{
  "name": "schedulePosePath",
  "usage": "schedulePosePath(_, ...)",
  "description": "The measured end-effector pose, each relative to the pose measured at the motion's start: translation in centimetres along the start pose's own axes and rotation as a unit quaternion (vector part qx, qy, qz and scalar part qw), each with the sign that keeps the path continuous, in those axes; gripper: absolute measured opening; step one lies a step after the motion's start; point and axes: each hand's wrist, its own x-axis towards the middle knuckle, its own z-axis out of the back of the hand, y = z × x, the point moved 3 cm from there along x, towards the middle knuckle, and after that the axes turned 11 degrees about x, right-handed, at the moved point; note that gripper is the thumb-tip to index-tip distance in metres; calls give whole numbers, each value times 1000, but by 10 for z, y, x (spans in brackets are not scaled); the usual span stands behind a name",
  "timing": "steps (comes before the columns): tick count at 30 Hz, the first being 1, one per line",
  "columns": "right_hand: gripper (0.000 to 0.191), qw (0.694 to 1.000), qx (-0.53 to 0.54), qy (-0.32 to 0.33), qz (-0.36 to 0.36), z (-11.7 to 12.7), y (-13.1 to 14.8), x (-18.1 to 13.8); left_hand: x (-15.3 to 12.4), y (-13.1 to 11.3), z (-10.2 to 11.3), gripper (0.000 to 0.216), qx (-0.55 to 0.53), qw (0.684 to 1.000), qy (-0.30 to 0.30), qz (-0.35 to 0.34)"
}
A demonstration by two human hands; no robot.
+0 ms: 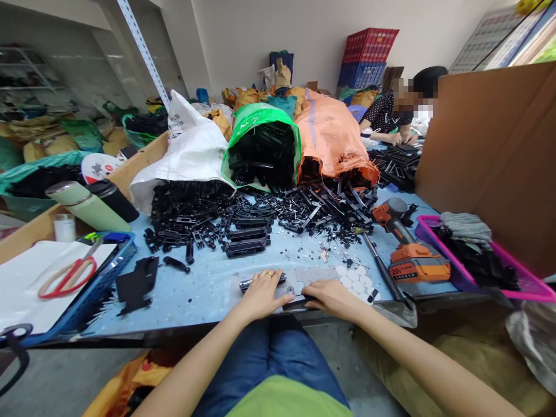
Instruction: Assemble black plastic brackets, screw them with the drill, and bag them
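Note:
My left hand [262,294] lies over a black bar-shaped part [245,284] on a grey mat [235,294] near the table's front edge. The bar shows on both sides of the fingers, and the thumb stretches toward my right hand. My right hand [330,296] has its fingers bent over a dark flat piece [299,303] at the edge; most of that piece is hidden. Between the hands is a small grey round piece [291,290]. White round discs [354,281] lie just right of my right hand. Black bar assemblies [247,246] sit in a stack beyond my left hand.
An orange cordless drill [419,263], a dark-handled tool [382,266] and a pink tray [521,278] stand right. Left are a blue basket [125,246] and red scissors [69,278]. Sacks, white [191,145], green [260,116] and orange [330,133], spill black parts. A co-worker [386,119] sits behind cardboard [490,168].

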Motion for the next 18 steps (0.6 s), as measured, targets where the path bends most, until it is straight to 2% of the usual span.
schedulePosePath(2, 28, 1000, -8, 0, -8, -5, 0, 6, 7, 3, -2, 68, 40, 999, 19, -13)
schedulePosePath(4, 28, 1000, -17, -4, -18, -8, 3, 13, 10, 2, -4, 64, 57, 998, 16, -18)
schedulePosePath(10, 30, 994, -74, -56, -52, -3, 11, 23, 9, 7, -5, 60, 59, 998, -34, -12)
schedulePosePath(15, 26, 992, -109, -68, -21, 7, 25, 21, 5, 13, -4, 57, 24, 998, -49, -35)
schedulePosePath(18, 23, 990, -116, -78, -7, 12, 30, 22, 2, 13, -3, 45, 21, 996, -69, -45)
